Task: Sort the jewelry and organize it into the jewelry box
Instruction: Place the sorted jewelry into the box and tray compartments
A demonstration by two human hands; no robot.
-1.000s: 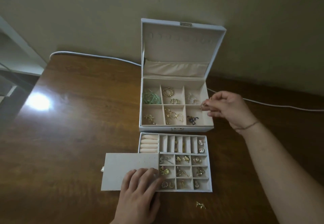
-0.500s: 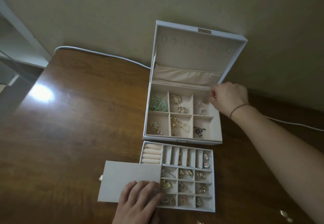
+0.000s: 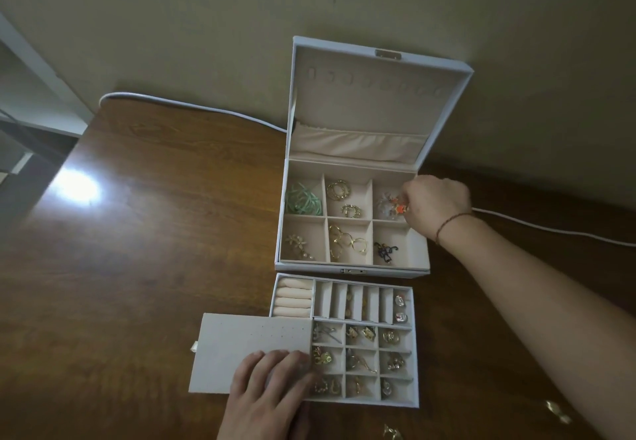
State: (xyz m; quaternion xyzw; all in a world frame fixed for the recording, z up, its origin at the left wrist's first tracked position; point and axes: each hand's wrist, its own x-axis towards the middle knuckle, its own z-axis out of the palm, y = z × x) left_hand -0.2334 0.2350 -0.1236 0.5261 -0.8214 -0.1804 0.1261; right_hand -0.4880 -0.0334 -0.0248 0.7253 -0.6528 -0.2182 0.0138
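My right hand [image 3: 434, 204] lowers an orange-and-clear piece [image 3: 395, 206], pinched at my fingers, into the jewelry box [image 3: 352, 267] back-right compartment — release comes next; left hand [image 3: 272, 395] flat, fingers relaxed, on the tray cover [image 3: 241, 343].

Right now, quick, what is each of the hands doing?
Left hand: open, fingers flat on the grey panel beside the tray.
Right hand: fingers curled, pinching an orange-and-clear piece in the jewelry box.
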